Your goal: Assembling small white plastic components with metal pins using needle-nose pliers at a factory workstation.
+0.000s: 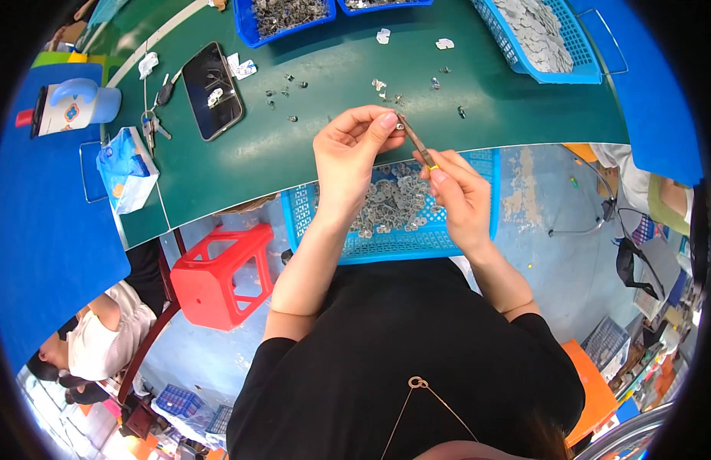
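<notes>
My left hand [346, 153] is raised at the front edge of the green table, thumb and forefinger pinched on a small shiny metal part [400, 126]. My right hand [464, 201] grips a slim brownish metal tool [417, 142], perhaps tweezers, with a bit of yellow at the grip. The tool's tip meets the part at my left fingertips. Below both hands, a light blue plastic basket [386, 250] sits at my lap, holding many small metal pieces [398, 201]. Loose small parts [380, 86] lie on the table just beyond my hands.
On the green table [309, 157] are a phone [211, 92], keys [151, 126] and a tissue pack [128, 170]. Dark blue bins [286, 21] and a blue basket of flat metal pieces [535, 38] stand behind. A bottle [78, 106] is left; a red stool [221, 277] is below.
</notes>
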Demonstrator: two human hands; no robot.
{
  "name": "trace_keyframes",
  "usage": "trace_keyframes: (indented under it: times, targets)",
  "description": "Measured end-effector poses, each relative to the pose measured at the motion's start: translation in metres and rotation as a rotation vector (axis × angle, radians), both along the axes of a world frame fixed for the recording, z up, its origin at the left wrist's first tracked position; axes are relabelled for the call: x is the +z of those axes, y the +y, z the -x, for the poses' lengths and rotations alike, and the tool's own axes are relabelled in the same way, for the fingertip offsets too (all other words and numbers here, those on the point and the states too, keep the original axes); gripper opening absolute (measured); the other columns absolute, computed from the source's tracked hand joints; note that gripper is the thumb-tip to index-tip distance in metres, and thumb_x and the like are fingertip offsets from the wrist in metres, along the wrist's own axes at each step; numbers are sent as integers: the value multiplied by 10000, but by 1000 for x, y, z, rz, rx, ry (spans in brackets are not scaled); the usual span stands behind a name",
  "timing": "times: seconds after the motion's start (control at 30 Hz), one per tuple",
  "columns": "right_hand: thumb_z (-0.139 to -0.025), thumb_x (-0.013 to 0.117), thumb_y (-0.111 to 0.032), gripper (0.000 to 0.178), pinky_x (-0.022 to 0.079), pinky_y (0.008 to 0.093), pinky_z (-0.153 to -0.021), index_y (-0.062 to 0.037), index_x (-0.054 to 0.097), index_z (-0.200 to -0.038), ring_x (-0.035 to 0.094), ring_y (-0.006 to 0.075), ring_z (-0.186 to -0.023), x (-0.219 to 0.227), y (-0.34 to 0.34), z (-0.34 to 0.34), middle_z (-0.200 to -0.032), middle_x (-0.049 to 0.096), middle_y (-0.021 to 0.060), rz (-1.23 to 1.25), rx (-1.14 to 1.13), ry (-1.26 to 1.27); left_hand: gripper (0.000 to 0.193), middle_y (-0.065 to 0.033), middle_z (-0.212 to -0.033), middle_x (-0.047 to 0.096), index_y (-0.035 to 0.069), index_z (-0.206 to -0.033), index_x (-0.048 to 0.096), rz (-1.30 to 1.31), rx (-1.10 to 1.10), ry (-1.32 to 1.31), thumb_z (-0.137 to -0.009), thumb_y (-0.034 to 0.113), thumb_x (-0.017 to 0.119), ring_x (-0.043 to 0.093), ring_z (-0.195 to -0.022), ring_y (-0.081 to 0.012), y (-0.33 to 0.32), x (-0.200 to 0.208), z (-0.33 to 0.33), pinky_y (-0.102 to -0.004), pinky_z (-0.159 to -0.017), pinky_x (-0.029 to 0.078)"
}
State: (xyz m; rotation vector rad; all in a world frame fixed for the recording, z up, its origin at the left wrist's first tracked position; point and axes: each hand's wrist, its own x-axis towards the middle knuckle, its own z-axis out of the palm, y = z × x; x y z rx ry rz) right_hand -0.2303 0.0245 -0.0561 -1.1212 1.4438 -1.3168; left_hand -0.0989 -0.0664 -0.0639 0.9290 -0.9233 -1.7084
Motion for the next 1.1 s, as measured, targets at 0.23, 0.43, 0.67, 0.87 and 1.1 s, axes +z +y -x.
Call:
trace_keyframes:
  times: [0.23, 0.43, 0.67, 0.87, 1.1]
  targets:
    - [-912, 457, -230, 355, 323, 191, -466, 43, 604, -1085, 475, 88, -630, -2, -1, 9, -866, 577, 69, -291, 228, -984, 158, -89, -899, 667, -6, -981, 623, -17, -14, 196, -880, 113, 648, 638, -745, -116, 5, -15, 0, -223, -666, 544]
    - [-918, 459, -226, 326, 308, 201, -445, 31, 618, -1040, 451, 96, -585, -5, -4, 23, -832, 573, 55, -351, 104, -720, 181, -60, -868, 654, -12, -1006, 632, 28, 12, -27, -893, 128, 635, 633, -766, -121, 1, -6, 4, -211, -629, 525]
    - [-892, 574, -113, 250, 381, 222, -622, 61, 619, -1065, 496, 100, -687, 0, -11, 29, -824, 560, 41, -82, -144, 476, 209, -98, -900, 628, 99, -1017, 672, 873, 78, -1047, -809, 93, 653, 633, -785, -263, -49, -11, -3, -357, -676, 503]
    - [-878, 590, -89, 318, 422, 230, -728, 35, 577, -1171, 534, 117, -820, 7, -14, 24, -919, 558, 63, -17, -166, 511, 134, -90, -849, 646, 70, -930, 685, 846, 43, -1031, -800, 83, 655, 628, -776, -269, -58, -10, -2, -352, -689, 503]
    - [-887, 548, -48, 356, 429, 212, -721, 40, 547, -1232, 525, 107, -840, 2, -14, 7, -952, 556, 64, 98, -49, 229, 98, -113, -927, 676, -47, -904, 650, 295, 40, -216, -822, -1, 677, 647, -825, -146, -22, 10, 7, -251, -739, 542]
